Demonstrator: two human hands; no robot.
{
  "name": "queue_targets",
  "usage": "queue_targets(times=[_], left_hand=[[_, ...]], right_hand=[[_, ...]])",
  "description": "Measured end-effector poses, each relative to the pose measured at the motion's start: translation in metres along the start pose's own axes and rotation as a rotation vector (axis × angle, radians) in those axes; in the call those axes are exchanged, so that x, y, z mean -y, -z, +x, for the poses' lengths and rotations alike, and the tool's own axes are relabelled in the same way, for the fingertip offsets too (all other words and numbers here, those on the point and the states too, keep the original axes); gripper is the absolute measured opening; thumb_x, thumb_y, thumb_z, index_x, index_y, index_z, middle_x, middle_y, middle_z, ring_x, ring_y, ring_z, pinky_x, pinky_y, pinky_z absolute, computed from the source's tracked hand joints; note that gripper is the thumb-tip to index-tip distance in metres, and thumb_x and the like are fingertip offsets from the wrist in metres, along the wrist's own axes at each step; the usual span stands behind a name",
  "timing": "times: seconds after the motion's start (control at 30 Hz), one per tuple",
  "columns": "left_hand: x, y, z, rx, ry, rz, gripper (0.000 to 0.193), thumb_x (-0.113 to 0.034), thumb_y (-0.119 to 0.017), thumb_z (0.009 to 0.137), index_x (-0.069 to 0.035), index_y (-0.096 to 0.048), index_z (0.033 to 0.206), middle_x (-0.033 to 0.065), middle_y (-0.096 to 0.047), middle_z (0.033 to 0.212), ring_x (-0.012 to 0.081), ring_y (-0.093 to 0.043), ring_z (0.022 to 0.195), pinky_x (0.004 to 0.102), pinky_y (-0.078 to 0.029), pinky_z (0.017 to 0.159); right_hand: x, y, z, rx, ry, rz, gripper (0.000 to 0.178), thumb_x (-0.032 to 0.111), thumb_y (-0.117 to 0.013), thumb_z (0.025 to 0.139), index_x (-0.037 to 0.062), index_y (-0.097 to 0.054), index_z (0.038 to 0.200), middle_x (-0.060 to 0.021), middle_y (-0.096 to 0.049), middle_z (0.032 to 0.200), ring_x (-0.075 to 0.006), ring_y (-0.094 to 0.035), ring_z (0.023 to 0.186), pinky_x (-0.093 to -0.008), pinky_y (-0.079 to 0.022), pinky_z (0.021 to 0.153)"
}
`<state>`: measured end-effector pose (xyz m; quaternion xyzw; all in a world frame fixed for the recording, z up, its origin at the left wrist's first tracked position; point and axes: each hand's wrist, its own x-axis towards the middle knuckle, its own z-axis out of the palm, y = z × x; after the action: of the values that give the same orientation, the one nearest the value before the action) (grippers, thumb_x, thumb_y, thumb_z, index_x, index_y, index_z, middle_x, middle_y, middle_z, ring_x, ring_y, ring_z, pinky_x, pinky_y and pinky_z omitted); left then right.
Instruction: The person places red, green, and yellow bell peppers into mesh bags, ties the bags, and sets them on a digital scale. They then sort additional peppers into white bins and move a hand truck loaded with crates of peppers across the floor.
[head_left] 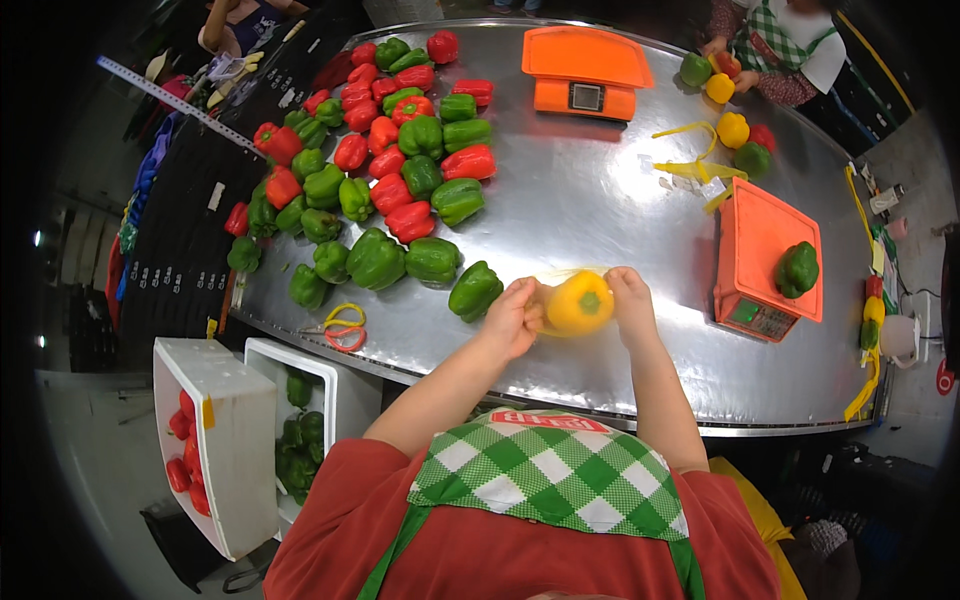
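Near the front edge of the metal table, both my hands stretch a thin yellow net bag (556, 274) around a yellow bell pepper (580, 303), its stem end facing up. My left hand (514, 320) pinches the net at the pepper's left side. On the other side, the closed fingers of my right hand (630, 296) grip the net's edge. Just left of my left hand lies a green bell pepper (475, 291). Farther left, scissors (345, 328) with red and yellow handles rest by the table edge.
Red and green peppers (420, 136) cover the table's left. An orange scale (582, 70) stands at the back; another (765, 235), right, carries a green pepper (797, 269). Yellow nets (700, 168) lie between. White foam boxes (225, 440) hold peppers below left. A co-worker (780, 50) handles peppers.
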<state>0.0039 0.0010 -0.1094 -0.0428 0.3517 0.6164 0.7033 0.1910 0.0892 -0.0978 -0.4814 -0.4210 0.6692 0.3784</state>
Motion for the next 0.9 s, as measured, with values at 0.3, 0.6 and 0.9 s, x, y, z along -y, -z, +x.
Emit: queue_targets(times=[0.3,0.6,0.9], left_hand=[[-0.008,0.000,0.008,0.127,-0.644,0.844,0.048,-0.026,-0.056,0.096,-0.008,-0.043,0.139,0.0084,-0.051,0.125,0.0174,-0.053,0.109,0.0288,-0.044,0.093],[-0.018,-0.006,-0.018,0.230,-0.681,1.530,0.102,-0.035,-0.090,0.052,-0.007,-0.041,0.138,0.0151,-0.047,0.137,0.0329,-0.051,0.123,0.0406,-0.043,0.102],[-0.006,0.009,-0.009,0.271,-0.500,1.101,0.098,-0.018,-0.089,0.059,-0.005,-0.037,0.141,0.0126,-0.053,0.131,0.0211,-0.052,0.121,0.0345,-0.041,0.103]], right_hand=[[-0.048,-0.027,-0.003,-0.070,0.050,-0.105,0.015,0.014,-0.056,0.097,0.0019,-0.060,0.090,-0.0004,-0.062,0.078,-0.0075,-0.054,0.070,-0.0226,-0.046,0.065],[-0.035,-0.019,-0.002,0.019,0.106,-0.280,0.011,0.010,-0.057,0.094,0.0014,-0.064,0.093,-0.0041,-0.066,0.084,-0.0099,-0.058,0.075,-0.0243,-0.049,0.068],[0.042,0.117,0.007,-0.692,0.488,-0.401,0.037,0.012,-0.066,0.088,-0.0007,-0.053,0.120,-0.0100,-0.057,0.113,-0.0193,-0.056,0.105,-0.0315,-0.045,0.090]])
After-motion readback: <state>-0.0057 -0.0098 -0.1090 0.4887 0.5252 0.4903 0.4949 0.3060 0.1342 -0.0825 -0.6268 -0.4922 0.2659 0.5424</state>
